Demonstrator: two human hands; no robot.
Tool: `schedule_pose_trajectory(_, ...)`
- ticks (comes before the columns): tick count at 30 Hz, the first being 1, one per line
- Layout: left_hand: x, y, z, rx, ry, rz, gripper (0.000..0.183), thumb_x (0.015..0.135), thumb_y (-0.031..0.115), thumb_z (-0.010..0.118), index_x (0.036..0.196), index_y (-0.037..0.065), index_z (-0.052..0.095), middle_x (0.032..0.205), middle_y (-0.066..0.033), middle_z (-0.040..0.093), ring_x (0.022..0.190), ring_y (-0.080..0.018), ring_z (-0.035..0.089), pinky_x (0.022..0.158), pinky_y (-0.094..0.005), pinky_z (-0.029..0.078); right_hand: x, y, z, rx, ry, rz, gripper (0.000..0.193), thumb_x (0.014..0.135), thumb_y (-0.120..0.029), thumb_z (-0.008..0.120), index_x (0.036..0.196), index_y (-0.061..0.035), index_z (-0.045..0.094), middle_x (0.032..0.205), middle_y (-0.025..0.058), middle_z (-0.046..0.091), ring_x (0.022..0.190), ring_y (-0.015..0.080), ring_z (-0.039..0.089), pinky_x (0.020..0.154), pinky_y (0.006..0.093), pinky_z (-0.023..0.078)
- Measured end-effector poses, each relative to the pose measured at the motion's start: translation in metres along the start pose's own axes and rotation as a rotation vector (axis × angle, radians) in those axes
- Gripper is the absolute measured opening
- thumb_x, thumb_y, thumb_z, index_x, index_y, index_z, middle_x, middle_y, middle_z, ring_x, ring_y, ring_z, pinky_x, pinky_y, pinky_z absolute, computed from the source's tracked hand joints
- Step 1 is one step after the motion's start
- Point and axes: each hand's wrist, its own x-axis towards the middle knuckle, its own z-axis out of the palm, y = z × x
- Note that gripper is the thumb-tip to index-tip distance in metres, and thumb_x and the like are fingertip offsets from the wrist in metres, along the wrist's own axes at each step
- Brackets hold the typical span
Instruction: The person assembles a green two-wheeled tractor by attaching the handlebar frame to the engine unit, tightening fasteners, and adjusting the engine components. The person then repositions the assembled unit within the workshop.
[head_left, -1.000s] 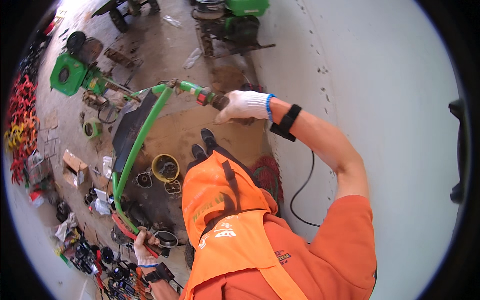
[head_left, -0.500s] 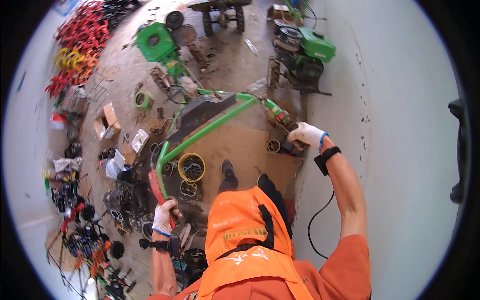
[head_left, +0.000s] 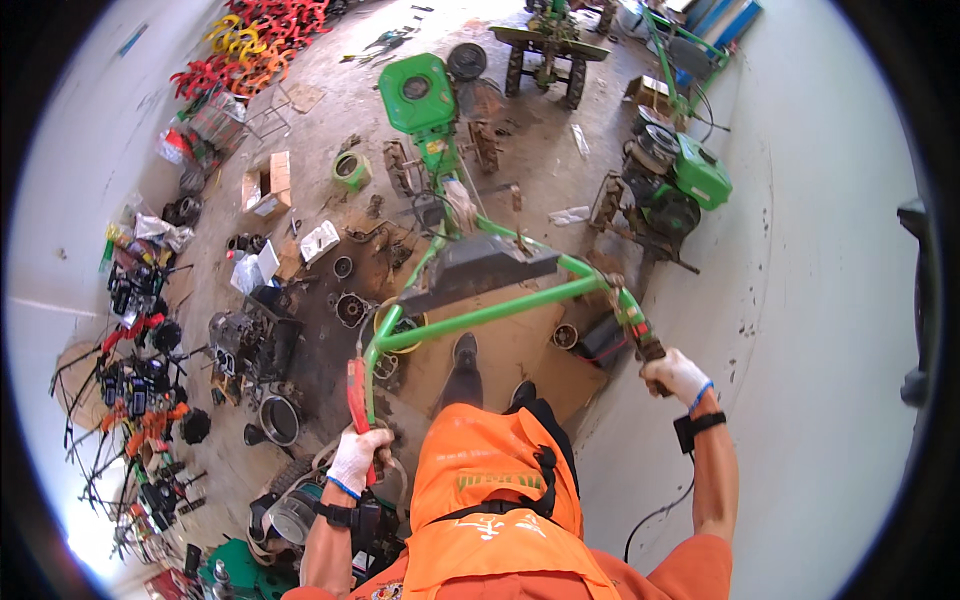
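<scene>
Both my hands, in white gloves, grip the green handlebar (head_left: 490, 315) of a walk-behind tiller with a green engine cover (head_left: 414, 92). My left hand (head_left: 358, 458) is wrapped round the left grip, just below a red lever (head_left: 357, 390). At the right end, my right hand (head_left: 676, 378) is closed round the dark right grip (head_left: 648, 345). A black plate (head_left: 480, 268) spans the handlebar frame. Beyond it stand the tiller's two wheels (head_left: 484, 147), on either side of its body.
A second green tiller (head_left: 690, 180) stands by the white wall at the right. Flat cardboard (head_left: 510, 350) lies under my feet. Engine parts, a cardboard box (head_left: 266, 185) and a green ring-shaped part (head_left: 352, 170) litter the floor at the left. Farther back are a cart (head_left: 548, 45) and piled red tines (head_left: 290, 25).
The handlebar has swung in view, its right end lower and its left end farther right. The tiller's body now points more straight ahead. Both hands stay on the grips.
</scene>
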Motion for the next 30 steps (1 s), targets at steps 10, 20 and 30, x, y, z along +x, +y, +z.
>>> schedule_pose_trajectory(10, -0.056, 0.004, 0.062, -0.075, 0.001, -0.156, 0.022, 0.093, 0.004, 0.078, 0.110, -0.002, 0.065, 0.075, -0.0075, 0.069, 0.053, -0.0200, 0.068, 0.053, -0.0372, 0.062, -0.020, -0.006, -0.085, 0.042, -0.110, 0.104, 0.037, 0.082, -0.015, 0.081, 0.114, -0.0008, 0.071, 0.074, 0.0085, 0.069, 0.060, 0.0195, 0.068, 0.056, 0.0346, 0.054)
schedule_pose_trajectory(20, -0.051, 0.026, 0.116, -0.412, -0.261, -0.084, 0.019, 0.100, 0.005, 0.071, 0.117, 0.001, 0.064, 0.083, -0.0051, 0.066, 0.065, -0.0188, 0.069, 0.066, -0.0390, 0.063, 0.029, -0.052, -0.162, 0.104, -0.154, -0.017, 0.032, 0.084, -0.008, 0.082, 0.108, 0.0041, 0.067, 0.076, 0.0106, 0.068, 0.060, 0.0240, 0.068, 0.058, 0.0407, 0.061)
schedule_pose_trajectory(30, -0.015, -0.027, 0.032, -0.239, -0.183, -0.091, 0.015, 0.098, 0.007, 0.074, 0.110, 0.001, 0.068, 0.076, -0.0066, 0.067, 0.064, -0.0196, 0.069, 0.062, -0.0419, 0.067, 0.008, 0.022, -0.049, 0.139, -0.197, 0.012, 0.037, 0.087, -0.012, 0.081, 0.121, -0.0019, 0.069, 0.079, 0.0058, 0.067, 0.063, 0.0192, 0.067, 0.059, 0.0367, 0.058)
